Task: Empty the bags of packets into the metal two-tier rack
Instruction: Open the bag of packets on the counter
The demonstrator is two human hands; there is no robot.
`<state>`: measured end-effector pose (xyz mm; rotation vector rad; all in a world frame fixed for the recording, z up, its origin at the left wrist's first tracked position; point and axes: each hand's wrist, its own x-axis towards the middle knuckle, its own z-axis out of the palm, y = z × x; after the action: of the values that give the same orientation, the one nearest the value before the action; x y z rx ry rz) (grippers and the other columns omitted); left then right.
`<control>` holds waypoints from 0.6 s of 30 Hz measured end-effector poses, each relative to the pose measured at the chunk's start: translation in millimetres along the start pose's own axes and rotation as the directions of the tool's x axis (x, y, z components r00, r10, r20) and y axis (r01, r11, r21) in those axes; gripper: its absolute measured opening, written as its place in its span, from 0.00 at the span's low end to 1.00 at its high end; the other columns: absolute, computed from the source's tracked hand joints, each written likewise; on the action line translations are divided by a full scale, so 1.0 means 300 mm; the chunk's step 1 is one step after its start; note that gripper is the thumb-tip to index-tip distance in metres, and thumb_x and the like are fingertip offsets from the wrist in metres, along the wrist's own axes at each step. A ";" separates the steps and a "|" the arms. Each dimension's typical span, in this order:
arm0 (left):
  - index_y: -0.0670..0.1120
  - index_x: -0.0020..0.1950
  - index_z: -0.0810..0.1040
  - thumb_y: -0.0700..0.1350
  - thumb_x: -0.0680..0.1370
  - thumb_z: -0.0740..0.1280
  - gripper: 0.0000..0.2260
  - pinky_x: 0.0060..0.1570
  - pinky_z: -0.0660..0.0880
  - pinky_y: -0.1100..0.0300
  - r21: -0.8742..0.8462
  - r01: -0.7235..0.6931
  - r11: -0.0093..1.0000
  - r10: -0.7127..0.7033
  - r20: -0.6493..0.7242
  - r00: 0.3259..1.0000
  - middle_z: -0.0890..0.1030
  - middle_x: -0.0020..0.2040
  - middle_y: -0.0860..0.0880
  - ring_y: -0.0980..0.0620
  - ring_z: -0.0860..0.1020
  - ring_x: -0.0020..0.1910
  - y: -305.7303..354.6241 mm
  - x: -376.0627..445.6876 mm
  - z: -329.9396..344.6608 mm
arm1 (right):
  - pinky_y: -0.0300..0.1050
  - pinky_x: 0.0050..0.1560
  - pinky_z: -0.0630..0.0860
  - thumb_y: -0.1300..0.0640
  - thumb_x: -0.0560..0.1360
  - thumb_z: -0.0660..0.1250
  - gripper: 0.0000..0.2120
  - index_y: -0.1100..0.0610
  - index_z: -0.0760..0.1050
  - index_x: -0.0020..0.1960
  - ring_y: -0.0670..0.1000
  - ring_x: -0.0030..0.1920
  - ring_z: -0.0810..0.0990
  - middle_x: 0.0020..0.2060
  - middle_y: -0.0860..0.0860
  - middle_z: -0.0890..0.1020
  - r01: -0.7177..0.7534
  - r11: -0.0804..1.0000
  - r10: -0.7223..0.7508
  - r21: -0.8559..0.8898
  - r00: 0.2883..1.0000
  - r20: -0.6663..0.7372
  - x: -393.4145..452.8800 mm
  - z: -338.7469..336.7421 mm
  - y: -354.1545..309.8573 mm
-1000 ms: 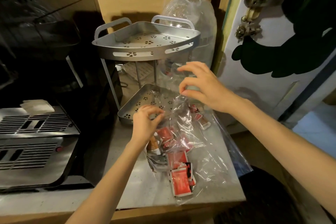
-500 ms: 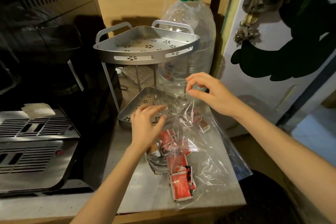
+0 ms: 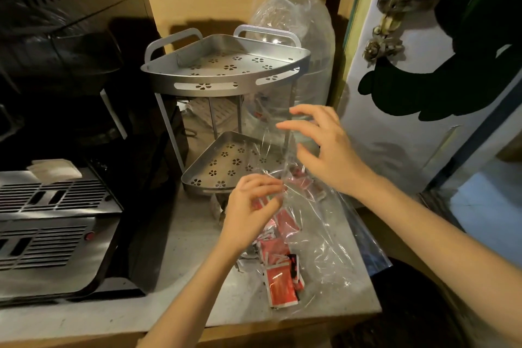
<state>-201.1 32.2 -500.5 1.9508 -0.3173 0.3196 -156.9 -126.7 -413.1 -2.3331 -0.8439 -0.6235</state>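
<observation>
Both hands work the clear bag (image 3: 316, 237) open: left hand (image 3: 251, 206) pinches its edge, right hand (image 3: 324, 150) spreads wide above, freeing packets (image 3: 279, 282) for the rack (image 3: 226, 87) beyond.

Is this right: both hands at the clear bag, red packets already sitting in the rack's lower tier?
Not quite. The head view shows the lower tier empty; the red packets lie inside the clear bag on the counter. Both the left hand and right hand are at the bag.
</observation>
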 end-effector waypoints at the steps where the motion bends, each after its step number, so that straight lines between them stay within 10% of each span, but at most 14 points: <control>1: 0.58 0.47 0.80 0.56 0.69 0.64 0.10 0.59 0.70 0.61 0.013 -0.017 1.000 0.017 -0.003 1.000 0.78 0.47 0.67 0.62 0.71 0.57 -0.003 -0.001 0.002 | 0.46 0.65 0.64 0.67 0.68 0.62 0.20 0.56 0.78 0.58 0.51 0.63 0.67 0.60 0.56 0.76 0.105 0.992 -0.106 -0.067 0.994 -0.015 -0.010 0.004 -0.019; 4: 0.58 0.50 0.79 0.55 0.69 0.65 0.11 0.56 0.73 0.52 0.016 -0.046 0.999 0.046 -0.011 0.999 0.77 0.47 0.68 0.59 0.73 0.56 -0.004 0.000 0.008 | 0.51 0.69 0.59 0.62 0.67 0.59 0.20 0.57 0.78 0.57 0.52 0.65 0.70 0.59 0.53 0.79 0.384 0.901 -0.340 -0.203 0.915 0.219 -0.050 0.030 -0.064; 8: 0.59 0.48 0.79 0.56 0.70 0.63 0.10 0.55 0.71 0.61 0.059 -0.049 0.997 0.049 0.002 0.999 0.76 0.47 0.67 0.60 0.72 0.56 -0.005 0.004 0.007 | 0.55 0.73 0.49 0.57 0.67 0.59 0.18 0.55 0.77 0.55 0.50 0.51 0.79 0.42 0.48 0.82 0.467 0.796 -0.266 -0.385 0.842 0.470 -0.082 0.055 -0.041; 18: 0.49 0.48 0.82 0.58 0.71 0.63 0.16 0.57 0.65 0.70 0.241 -0.120 0.963 0.099 0.100 0.990 0.81 0.47 0.57 0.55 0.74 0.55 -0.046 0.013 -0.031 | 0.51 0.72 0.50 0.64 0.66 0.73 0.09 0.51 0.79 0.41 0.49 0.41 0.79 0.33 0.45 0.78 0.421 0.794 -0.231 -0.439 0.877 0.422 -0.073 0.006 0.030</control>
<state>-193.2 45.8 -507.2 2.2008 -0.4618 0.3608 -165.3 -140.4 -430.7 -2.8704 -1.4247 -0.6515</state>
